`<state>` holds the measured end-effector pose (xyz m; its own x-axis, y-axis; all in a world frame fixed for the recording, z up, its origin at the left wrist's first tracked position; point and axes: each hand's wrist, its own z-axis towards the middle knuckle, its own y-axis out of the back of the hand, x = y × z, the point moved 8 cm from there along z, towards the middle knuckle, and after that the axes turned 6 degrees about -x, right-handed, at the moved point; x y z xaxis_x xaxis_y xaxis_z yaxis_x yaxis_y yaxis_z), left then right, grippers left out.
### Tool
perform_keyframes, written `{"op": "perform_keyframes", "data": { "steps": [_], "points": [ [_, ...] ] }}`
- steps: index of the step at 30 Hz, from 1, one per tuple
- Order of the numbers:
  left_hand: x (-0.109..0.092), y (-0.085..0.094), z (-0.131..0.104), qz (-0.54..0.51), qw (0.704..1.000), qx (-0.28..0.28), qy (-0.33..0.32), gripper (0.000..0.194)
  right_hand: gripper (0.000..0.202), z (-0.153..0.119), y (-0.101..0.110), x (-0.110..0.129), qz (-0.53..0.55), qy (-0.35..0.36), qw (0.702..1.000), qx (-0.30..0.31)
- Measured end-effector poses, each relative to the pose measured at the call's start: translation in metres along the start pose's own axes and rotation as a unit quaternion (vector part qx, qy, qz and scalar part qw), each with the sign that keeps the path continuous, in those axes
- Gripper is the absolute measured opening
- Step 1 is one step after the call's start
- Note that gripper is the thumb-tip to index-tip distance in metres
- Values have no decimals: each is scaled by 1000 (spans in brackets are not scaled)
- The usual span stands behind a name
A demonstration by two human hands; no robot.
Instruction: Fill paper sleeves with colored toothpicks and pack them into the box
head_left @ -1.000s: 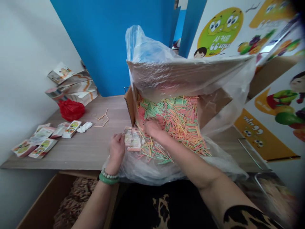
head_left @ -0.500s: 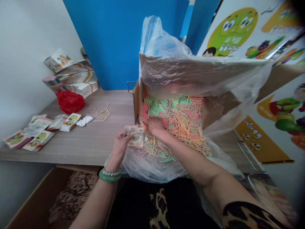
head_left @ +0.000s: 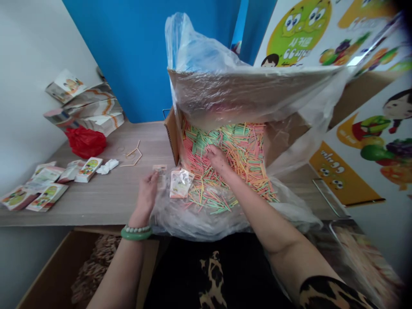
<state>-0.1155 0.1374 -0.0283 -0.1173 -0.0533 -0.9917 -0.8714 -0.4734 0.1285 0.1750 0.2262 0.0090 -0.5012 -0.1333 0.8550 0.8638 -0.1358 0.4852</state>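
Observation:
My left hand (head_left: 148, 188) is closed, fingers pinched on the edge of a thin see-through printed plastic packet (head_left: 160, 172). Just right of it, other small clear packets (head_left: 179, 184) with a striped border lie on the plastic liner at the box's front. My right hand (head_left: 217, 160) is inside the open cardboard box, low over a heap of thin pink, green, yellow and orange sticks (head_left: 244, 150). Its fingers are curled in; whatever they hold cannot be made out. Loose sticks (head_left: 214, 199) are scattered over the liner nearer to me.
Clear plastic sheeting (head_left: 251, 92) drapes over the box walls. Leftward on the table (head_left: 106, 201) are small printed boxes (head_left: 88, 169), a crumpled white tissue (head_left: 107, 166), a red plastic bag (head_left: 86, 142) and stacked cartons (head_left: 106, 122). Below stands an open carton (head_left: 48, 268) of brown pieces.
My left hand has moved left with one packet, while the other packets now lie on the liner. My right hand has shifted slightly deeper into the sticks. The view has turned a little.

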Motion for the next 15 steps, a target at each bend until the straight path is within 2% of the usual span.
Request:
{"op": "perform_keyframes", "data": {
  "steps": [2,4,6,8,10,12,13,15],
  "points": [
    [-23,15,-1,4,995,-83,-53,34,8,0,10,2,58,5,998,-8],
    [-46,12,-11,-4,991,-103,-90,34,6,-8,14,1,109,-1,994,12],
    [-65,-11,-31,0,990,-61,-128,30,5,-28,9,-3,148,-7,987,61],
    [-77,-48,-59,30,984,35,-173,24,4,-58,-1,-10,161,-14,982,102],
    [-75,-89,-93,64,966,158,-196,22,5,-89,-10,-16,152,-13,981,118],
    [-61,-114,-119,73,954,231,-176,22,10,-114,-18,-18,141,-3,981,134],
    [-52,-118,-126,67,957,237,-152,23,14,-122,-22,-18,129,4,981,147],
    [-36,-110,-129,41,975,201,-86,27,18,-130,-26,-13,83,28,980,178]
  ]
}}
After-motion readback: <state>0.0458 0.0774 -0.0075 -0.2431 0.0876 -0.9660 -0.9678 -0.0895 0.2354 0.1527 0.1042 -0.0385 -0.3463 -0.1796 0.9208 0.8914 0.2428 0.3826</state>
